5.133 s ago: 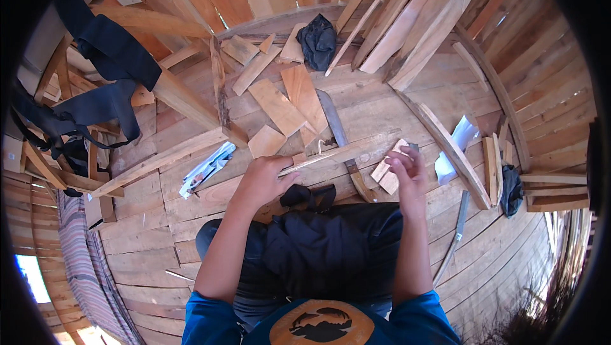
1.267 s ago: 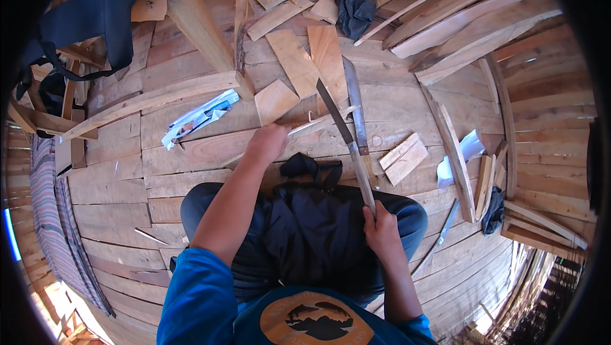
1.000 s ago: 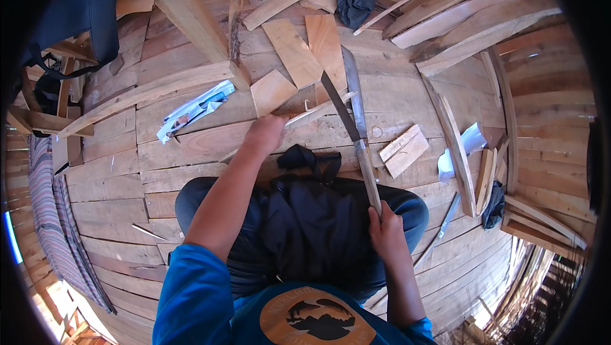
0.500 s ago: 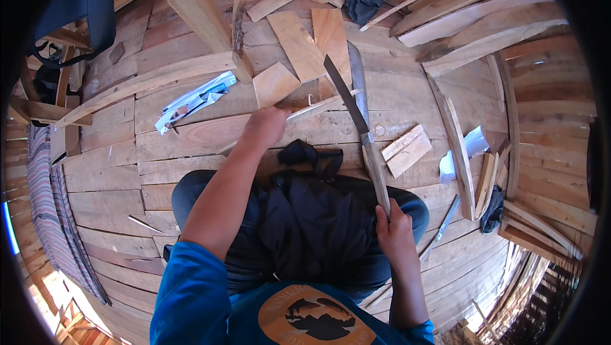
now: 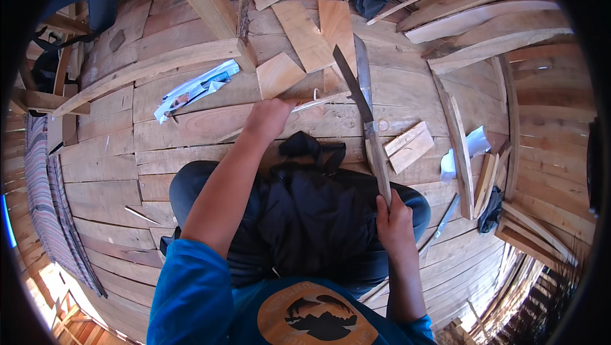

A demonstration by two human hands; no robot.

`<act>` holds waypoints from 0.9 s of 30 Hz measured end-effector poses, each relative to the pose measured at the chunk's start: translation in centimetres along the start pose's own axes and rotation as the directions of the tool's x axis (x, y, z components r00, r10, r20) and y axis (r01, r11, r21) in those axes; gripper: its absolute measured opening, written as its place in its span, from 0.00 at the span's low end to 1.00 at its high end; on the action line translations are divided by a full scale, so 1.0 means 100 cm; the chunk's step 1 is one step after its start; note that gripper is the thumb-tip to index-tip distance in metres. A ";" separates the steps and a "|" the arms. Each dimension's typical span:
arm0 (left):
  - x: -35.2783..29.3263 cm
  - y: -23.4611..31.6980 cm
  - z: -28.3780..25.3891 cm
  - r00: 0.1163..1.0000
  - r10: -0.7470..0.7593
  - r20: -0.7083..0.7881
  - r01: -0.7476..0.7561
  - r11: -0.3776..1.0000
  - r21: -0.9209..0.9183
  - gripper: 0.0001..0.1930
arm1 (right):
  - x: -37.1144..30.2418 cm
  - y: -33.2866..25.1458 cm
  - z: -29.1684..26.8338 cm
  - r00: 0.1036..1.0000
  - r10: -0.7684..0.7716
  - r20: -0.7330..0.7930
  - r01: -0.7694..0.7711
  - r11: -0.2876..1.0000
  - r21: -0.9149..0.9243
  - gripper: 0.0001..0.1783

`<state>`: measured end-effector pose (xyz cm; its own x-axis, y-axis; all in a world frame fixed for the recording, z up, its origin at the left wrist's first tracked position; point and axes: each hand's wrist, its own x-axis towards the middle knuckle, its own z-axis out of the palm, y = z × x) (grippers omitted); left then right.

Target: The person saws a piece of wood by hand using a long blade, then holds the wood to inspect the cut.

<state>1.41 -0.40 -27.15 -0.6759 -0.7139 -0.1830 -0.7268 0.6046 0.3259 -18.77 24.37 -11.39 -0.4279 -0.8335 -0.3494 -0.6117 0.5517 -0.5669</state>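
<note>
My left hand (image 5: 270, 118) is closed around a thin wooden strip (image 5: 321, 101), held low over the plank floor with a curled shaving standing near it. My right hand (image 5: 396, 221) grips the long wooden handle of a saw (image 5: 353, 84). Its dark narrow blade, toothed along one edge, slants up and away to the left. The strip's far right end lies close beside the blade; whether they touch I cannot tell. Behind the saw a wider grey machete-like blade (image 5: 363, 68) lies on the floor, partly covered by it.
Flat board pieces (image 5: 304, 36) lie ahead, and a split block (image 5: 408, 147) sits to the right. A blue and white wrapper (image 5: 194, 90) rests beside a low beam (image 5: 146, 74). Dark cloth (image 5: 312, 211) covers my lap. Long boards (image 5: 477, 17) fill the far right.
The saw and my right hand have shifted slightly up and to the right. My left hand keeps its hold on the strip. The whole view has moved a little.
</note>
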 end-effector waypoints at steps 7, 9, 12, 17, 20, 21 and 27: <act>-0.005 0.009 -0.015 0.998 -0.039 0.047 0.043 0.996 -0.081 0.16 | -0.001 0.023 0.030 0.996 -0.068 -0.053 0.065 0.997 -0.039 0.10; -0.004 0.009 -0.026 1.000 -0.018 0.004 0.018 0.996 -0.089 0.18 | 0.000 0.023 0.027 0.995 -0.075 -0.060 0.072 0.996 -0.050 0.10; -0.027 0.015 -0.084 1.000 0.015 -0.027 -0.017 0.997 -0.073 0.18 | -0.021 0.002 0.004 0.996 -0.064 -0.058 0.067 0.996 0.052 0.10; -0.129 0.066 -0.236 0.998 0.009 -0.067 -0.001 0.994 0.113 0.14 | -0.075 -0.030 -0.059 0.990 -0.131 0.055 0.124 0.986 0.110 0.08; -0.186 0.093 -0.263 0.988 -0.152 -0.008 0.152 0.979 0.135 0.13 | -0.106 -0.036 -0.076 0.968 -0.151 0.198 0.123 0.981 0.148 0.07; -0.202 0.097 -0.259 0.981 -0.193 0.012 0.190 0.972 0.137 0.12 | -0.114 -0.037 -0.076 0.959 -0.166 0.232 0.132 0.979 0.153 0.07; -0.270 0.084 -0.209 0.945 -0.299 0.134 0.274 0.946 0.173 0.09 | -0.150 -0.025 -0.051 0.905 -0.166 0.391 0.111 0.981 0.160 0.08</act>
<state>16.08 16.60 -0.07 -0.4380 -0.8080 -0.3941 -0.8941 0.4372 0.0972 -14.20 35.58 -0.94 -0.0256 -0.8578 -0.5134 -0.5416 0.4436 -0.7141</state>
